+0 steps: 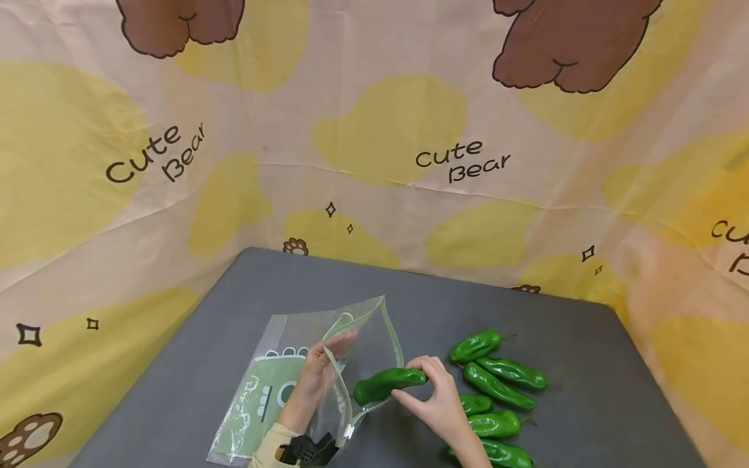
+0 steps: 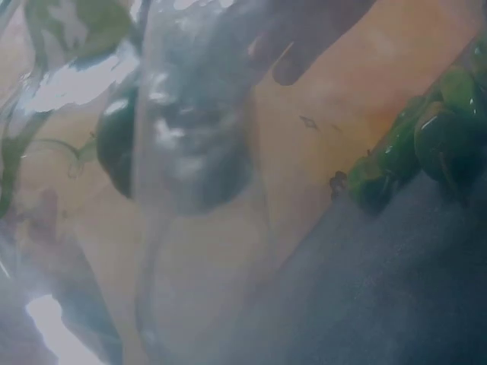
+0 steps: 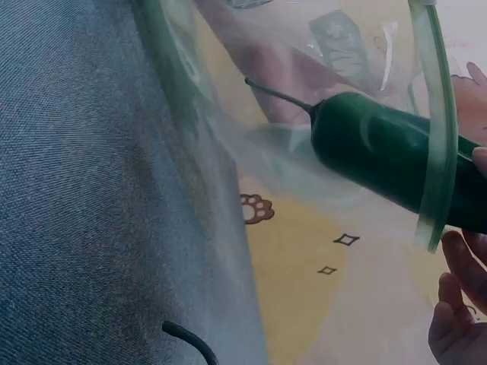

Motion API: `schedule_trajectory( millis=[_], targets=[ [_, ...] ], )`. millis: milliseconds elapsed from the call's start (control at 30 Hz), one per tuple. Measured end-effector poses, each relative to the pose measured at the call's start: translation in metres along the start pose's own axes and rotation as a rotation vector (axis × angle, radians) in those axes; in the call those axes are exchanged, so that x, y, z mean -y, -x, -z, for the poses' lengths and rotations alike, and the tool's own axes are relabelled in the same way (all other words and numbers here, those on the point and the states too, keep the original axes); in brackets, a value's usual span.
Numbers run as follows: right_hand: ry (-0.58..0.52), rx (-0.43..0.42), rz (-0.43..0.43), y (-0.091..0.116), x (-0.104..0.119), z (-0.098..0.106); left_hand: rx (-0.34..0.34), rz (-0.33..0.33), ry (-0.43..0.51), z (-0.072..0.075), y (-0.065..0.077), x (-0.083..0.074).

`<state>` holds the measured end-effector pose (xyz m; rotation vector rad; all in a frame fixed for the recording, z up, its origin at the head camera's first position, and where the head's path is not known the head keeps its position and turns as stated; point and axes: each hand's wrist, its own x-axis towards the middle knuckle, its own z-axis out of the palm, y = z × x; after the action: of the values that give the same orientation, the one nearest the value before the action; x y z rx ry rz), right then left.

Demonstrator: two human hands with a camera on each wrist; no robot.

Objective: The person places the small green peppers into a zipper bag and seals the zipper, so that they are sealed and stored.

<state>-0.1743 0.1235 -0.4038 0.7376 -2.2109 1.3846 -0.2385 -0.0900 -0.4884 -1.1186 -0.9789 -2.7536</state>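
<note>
A clear zip bag point(image 1: 374, 344) with green seal strips gapes toward the right. My left hand point(image 1: 318, 370) holds it at the left side of its mouth, fingers pointing right by the rim. Between the thumb and fingers of my right hand point(image 1: 435, 396), a green pepper point(image 1: 383, 385) is pinched at one end. Its stem end lies within the bag's mouth, and in the right wrist view the seal strip point(image 3: 440, 137) crosses in front of the pepper point(image 3: 373, 144). The left wrist view is hazy through the film, with the pepper point(image 2: 122, 144) partly blurred.
Several green peppers point(image 1: 497, 387) lie in a loose column right of my right hand on the grey table point(image 1: 328, 279). Another clear bag with a green print point(image 1: 275, 383) lies flat under my left forearm. A patterned cloth point(image 1: 374, 130) hangs behind the table.
</note>
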Motion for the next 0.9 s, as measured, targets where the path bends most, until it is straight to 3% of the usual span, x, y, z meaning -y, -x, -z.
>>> schedule_trajectory(
  millis=[133, 500, 700, 900],
  targets=[
    [-0.020, 0.009, 0.035, -0.001, -0.001, -0.002, -0.027, 0.017, -0.015, -0.002, -0.002, -0.003],
    [-0.084, 0.048, 0.138, 0.000, -0.013, 0.000, -0.004, -0.009, 0.024, -0.016, -0.004, -0.007],
    [-0.192, 0.054, 0.089, 0.001, -0.013, -0.003, -0.015, 0.018, 0.001, -0.019, -0.005, -0.007],
    [-0.152, 0.029, 0.101, 0.005, -0.014, -0.005, -0.013, 0.001, 0.005, -0.020, -0.003, -0.006]
  ],
)
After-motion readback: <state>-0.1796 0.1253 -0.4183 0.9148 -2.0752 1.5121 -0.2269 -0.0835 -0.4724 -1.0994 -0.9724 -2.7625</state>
